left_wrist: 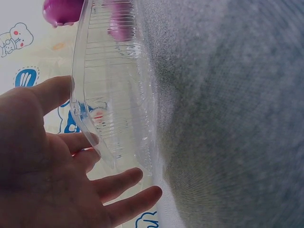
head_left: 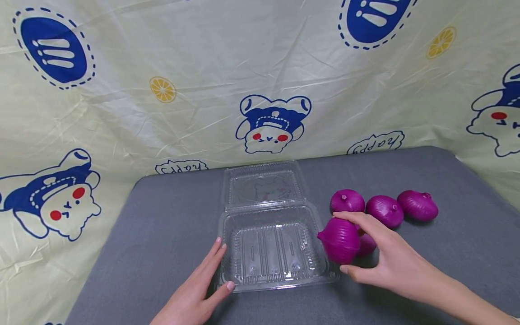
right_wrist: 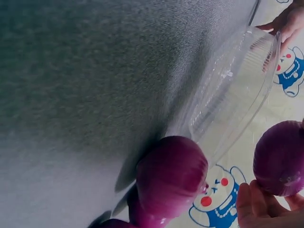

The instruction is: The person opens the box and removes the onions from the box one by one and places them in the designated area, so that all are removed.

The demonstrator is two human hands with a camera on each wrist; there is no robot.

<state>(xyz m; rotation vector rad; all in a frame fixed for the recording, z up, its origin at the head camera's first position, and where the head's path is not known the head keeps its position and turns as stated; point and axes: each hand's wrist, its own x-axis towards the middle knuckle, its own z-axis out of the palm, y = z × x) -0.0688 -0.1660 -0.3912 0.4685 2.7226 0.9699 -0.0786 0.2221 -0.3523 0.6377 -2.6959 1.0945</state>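
A purple onion (head_left: pixel 340 240) is pinched between the thumb and fingers of my right hand (head_left: pixel 383 257), raised beside the right rim of a clear plastic container (head_left: pixel 270 253). In the right wrist view the held onion (right_wrist: pixel 280 159) hangs clear of the grey surface. The container's hinged lid (head_left: pixel 264 183) lies folded back behind it, and its tray holds nothing. My left hand (head_left: pixel 199 284) rests at the tray's left edge with fingers spread; in the left wrist view the thumb and some fingers touch the clear rim (left_wrist: pixel 78 95). Another onion (head_left: pixel 367 244) lies partly hidden behind the held one.
Three more onions stand toward the back right: a left one (head_left: pixel 347 201), a middle one (head_left: pixel 384 211) and a right one (head_left: pixel 417 205). The grey tabletop (head_left: pixel 162 225) ends at a printed cloth (head_left: pixel 203 122) hanging behind it.
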